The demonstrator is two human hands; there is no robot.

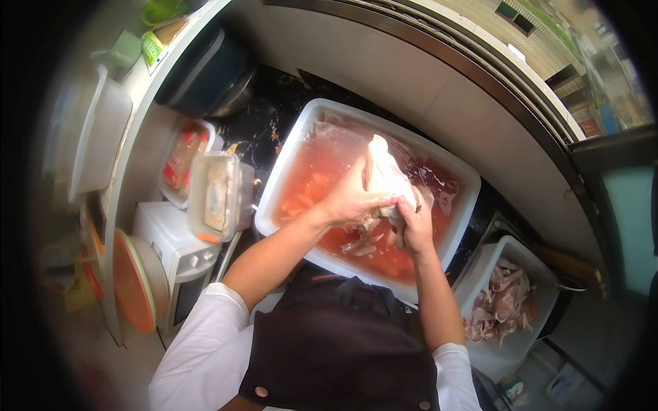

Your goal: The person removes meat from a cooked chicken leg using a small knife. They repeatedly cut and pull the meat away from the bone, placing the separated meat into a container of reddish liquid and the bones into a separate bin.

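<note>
A large white tub (301, 130) full of pinkish-red water sits on the dark counter in front of me. Both hands hold a pale raw piece of poultry (384, 175) upright above the water. My left hand (349, 198) grips its left side. My right hand (415, 222) clasps its lower right part, fingers closed around it. More pale meat pieces (360, 245) lie in the water just below my hands.
A smaller white tub (483, 264) at the right holds several raw meat pieces. Clear lidded containers (214, 195) stand left of the big tub, with a white appliance (178, 253) below them, an orange-rimmed round board (130, 281), a dark pot (205, 75) and a window behind.
</note>
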